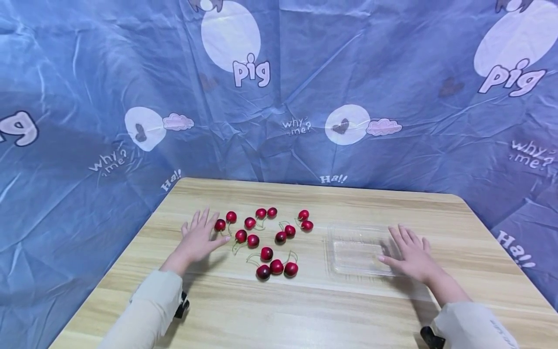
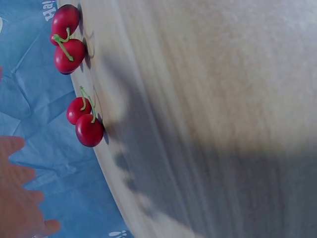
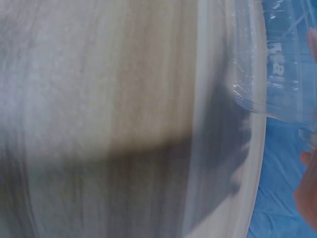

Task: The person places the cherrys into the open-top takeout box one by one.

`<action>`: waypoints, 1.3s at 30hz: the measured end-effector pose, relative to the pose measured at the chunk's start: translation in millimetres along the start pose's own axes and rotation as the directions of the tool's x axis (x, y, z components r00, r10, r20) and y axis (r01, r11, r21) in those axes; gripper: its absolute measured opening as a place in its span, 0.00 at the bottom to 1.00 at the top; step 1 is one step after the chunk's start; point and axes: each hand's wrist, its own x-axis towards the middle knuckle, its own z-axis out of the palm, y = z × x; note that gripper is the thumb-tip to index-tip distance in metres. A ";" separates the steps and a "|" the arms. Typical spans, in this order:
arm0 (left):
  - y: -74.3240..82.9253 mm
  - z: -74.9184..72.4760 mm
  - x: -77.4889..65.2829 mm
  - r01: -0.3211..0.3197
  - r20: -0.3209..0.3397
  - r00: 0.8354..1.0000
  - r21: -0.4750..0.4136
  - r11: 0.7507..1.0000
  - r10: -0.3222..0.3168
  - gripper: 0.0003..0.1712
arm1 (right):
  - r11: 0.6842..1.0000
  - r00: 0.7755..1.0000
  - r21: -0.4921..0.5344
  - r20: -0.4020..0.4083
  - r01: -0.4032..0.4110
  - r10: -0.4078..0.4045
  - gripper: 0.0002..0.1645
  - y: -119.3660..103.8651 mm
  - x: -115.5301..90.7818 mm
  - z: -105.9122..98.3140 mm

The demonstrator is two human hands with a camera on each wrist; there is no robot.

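Observation:
Several red cherries [image 1: 253,241] with green stems lie in small groups on the middle-left of the table. My left hand [image 1: 198,241] is spread with straight fingers just left of them and holds nothing. In the left wrist view, two pairs of cherries [image 2: 89,130] show beyond the hand's shadow, with the fingers [image 2: 17,193] at the left edge. A clear plastic container [image 1: 355,259] sits right of the cherries. Over its right end my right hand [image 1: 411,257] is spread, holding nothing; whether it touches the container cannot be told. The right wrist view shows the container [image 3: 247,94] and part of the hand.
The light wood table [image 1: 279,315] has rounded far corners. Behind it and along both sides hangs a blue printed cloth [image 1: 279,145]. Dark bands [image 1: 182,306] sit at both cuffs.

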 end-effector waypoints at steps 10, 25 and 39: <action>-2.8 7.8 -2.3 0.010 0.012 1.000 -0.046 0.999 -0.010 0.45 | 1.000 1.000 0.011 0.008 0.001 -0.001 0.52 -1.1 1.4 2.5; -2.4 19.1 -9.3 0.062 0.071 0.996 -0.156 0.986 -0.052 0.45 | 1.000 1.000 0.014 0.009 0.012 -0.012 0.51 -1.1 1.9 4.0; -2.3 24.5 -12.8 0.078 0.108 0.993 -0.227 0.971 -0.054 0.44 | 1.000 0.999 0.013 0.048 -0.010 0.009 0.52 -3.0 2.7 3.8</action>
